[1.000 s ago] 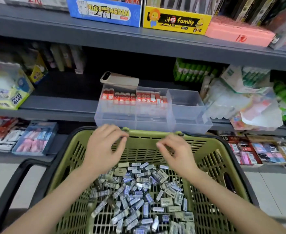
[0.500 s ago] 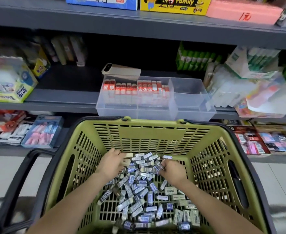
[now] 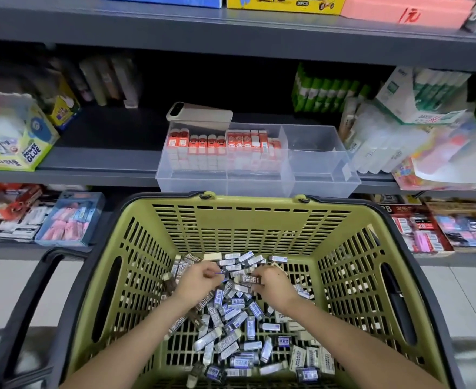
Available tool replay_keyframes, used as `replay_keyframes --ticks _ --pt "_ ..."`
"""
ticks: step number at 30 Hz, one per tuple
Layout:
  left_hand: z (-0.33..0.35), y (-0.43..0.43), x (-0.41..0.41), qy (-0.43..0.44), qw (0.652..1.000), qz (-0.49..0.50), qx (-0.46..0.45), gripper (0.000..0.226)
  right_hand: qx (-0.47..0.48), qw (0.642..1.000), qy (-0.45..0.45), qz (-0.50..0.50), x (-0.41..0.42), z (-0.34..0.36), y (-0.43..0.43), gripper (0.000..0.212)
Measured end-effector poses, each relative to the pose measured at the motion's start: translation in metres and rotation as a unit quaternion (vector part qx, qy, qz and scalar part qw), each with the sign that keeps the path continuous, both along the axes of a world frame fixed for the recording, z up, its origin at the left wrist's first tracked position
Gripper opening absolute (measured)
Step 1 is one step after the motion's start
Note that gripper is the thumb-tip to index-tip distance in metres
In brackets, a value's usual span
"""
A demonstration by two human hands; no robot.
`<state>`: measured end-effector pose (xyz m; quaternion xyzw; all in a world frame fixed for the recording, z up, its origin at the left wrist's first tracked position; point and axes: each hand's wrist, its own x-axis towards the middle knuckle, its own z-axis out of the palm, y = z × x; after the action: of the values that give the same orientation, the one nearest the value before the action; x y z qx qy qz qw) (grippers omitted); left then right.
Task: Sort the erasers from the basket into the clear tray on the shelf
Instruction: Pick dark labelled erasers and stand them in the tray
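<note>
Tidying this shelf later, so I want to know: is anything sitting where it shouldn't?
Yes: a phone lies tilted across the clear tray's back left corner, over the red-and-white erasers. It isn't stock and looks only propped there.

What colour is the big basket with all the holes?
The basket is olive green with a black rim, seen in the head view.

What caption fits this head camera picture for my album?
Two bare hands, left hand and right hand, dig into loose wrapped erasers in a green plastic basket.

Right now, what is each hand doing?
Left hand: curled in the erasers, grip cannot be told.
Right hand: same, cannot be told.
</note>
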<state>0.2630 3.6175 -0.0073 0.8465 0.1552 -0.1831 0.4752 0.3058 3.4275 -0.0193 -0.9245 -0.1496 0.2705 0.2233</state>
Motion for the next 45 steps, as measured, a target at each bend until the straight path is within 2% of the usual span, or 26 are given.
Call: replay_keyframes --ticks 2,3,5,6,7,8,11,15,17,19,22,24,25,27,29,30,32,33,34,36,37,38,40,43,45 --pt "0.003 -0.01 -0.003 0.078 0.995 0.023 -0.063 0.021 0.007 1.0 0.016 -0.007 -0.002 0.001 -0.002 0.036" --pt "0.003 -0.016 -0.006 0.117 0.988 0.043 -0.093 0.028 0.016 0.999 0.024 -0.014 -0.005 0.002 -0.001 0.032" --pt "0.004 -0.03 -0.012 0.193 0.958 0.106 -0.182 0.051 0.041 0.997 0.043 -0.045 -0.009 0.002 0.002 0.011" --pt "0.004 -0.036 -0.014 0.219 0.937 0.145 -0.232 0.06 0.049 0.996 0.052 -0.062 -0.011 0.001 0.004 0.013" --pt "0.005 -0.043 -0.015 0.227 0.917 0.185 -0.269 0.065 0.053 0.994 0.058 -0.079 -0.013 0.0 0.006 0.024" --pt "0.004 -0.048 -0.013 0.224 0.909 0.216 -0.279 0.065 0.055 0.992 0.063 -0.094 -0.015 -0.001 0.007 0.028" --pt "-0.001 -0.06 -0.01 0.209 0.917 0.247 -0.233 0.063 0.111 0.974 0.118 -0.16 -0.018 0.0 0.009 0.023" --pt "-0.001 -0.065 -0.013 0.218 0.913 0.26 -0.225 0.066 0.234 0.899 0.266 -0.258 -0.02 0.007 0.008 0.019" --pt "0.001 -0.067 -0.015 0.221 0.908 0.271 -0.23 0.069 0.277 0.862 0.326 -0.273 -0.022 0.012 0.009 0.012" --pt "0.001 -0.067 -0.017 0.219 0.901 0.289 -0.24 0.076 0.306 0.84 0.358 -0.271 -0.025 0.015 0.009 0.01" --pt "0.002 -0.061 -0.022 0.224 0.881 0.301 -0.288 0.063 0.318 0.841 0.356 -0.254 -0.029 0.018 0.009 0.019" --pt "0.002 -0.057 -0.024 0.213 0.872 0.294 -0.327 0.044 0.304 0.859 0.343 -0.228 -0.032 0.02 0.01 0.016" --pt "0.004 -0.056 -0.024 0.197 0.873 0.288 -0.341 0.037 0.292 0.872 0.328 -0.218 -0.034 0.02 0.011 0.012" --pt "0.005 -0.057 -0.023 0.152 0.896 0.258 -0.328 0.03 0.29 0.884 0.293 -0.218 -0.039 0.02 0.014 0.014" --pt "0.01 -0.056 -0.022 0.123 0.915 0.251 -0.291 0.023 0.328 0.873 0.294 -0.21 -0.041 0.024 0.015 0.02" --pt "0.012 -0.054 -0.021 0.118 0.913 0.274 -0.278 0.02 0.361 0.854 0.311 -0.207 -0.038 0.027 0.014 0.026" --pt "0.017 -0.042 -0.017 0.118 0.881 0.351 -0.296 0.02 0.4 0.825 0.326 -0.232 -0.028 0.03 0.009 0.041" --pt "0.02 -0.033 -0.014 0.122 0.86 0.38 -0.319 0.021 0.39 0.834 0.303 -0.248 -0.021 0.03 0.007 0.041" --pt "0.025 -0.023 -0.01 0.129 0.844 0.397 -0.338 0.022 0.349 0.867 0.253 -0.251 -0.014 0.029 0.005 0.038" --pt "0.039 -0.007 -0.005 0.148 0.826 0.399 -0.37 0.023 0.184 0.961 0.1 -0.183 -0.003 0.022 0.002 0.03" --pt "0.047 0.0 -0.003 0.154 0.825 0.391 -0.378 0.024 0.094 0.988 0.025 -0.12 0.0 0.018 0.003 0.028" --pt "0.055 0.005 -0.002 0.156 0.827 0.383 -0.381 0.027 0.019 0.997 -0.033 -0.063 0.002 0.014 0.005 0.027" --pt "0.069 0.014 0.0 0.151 0.835 0.367 -0.381 0.033 -0.052 0.993 -0.102 0.0 0.004 0.006 0.01 0.025" --pt "0.089 0.027 0.002 0.143 0.863 0.316 -0.368 0.046 -0.093 0.983 -0.157 0.033 0.006 -0.005 0.016 0.018" --pt "0.099 0.033 0.002 0.14 0.891 0.268 -0.339 0.047 -0.094 0.983 -0.15 0.038 0.006 -0.008 0.017 0.015"
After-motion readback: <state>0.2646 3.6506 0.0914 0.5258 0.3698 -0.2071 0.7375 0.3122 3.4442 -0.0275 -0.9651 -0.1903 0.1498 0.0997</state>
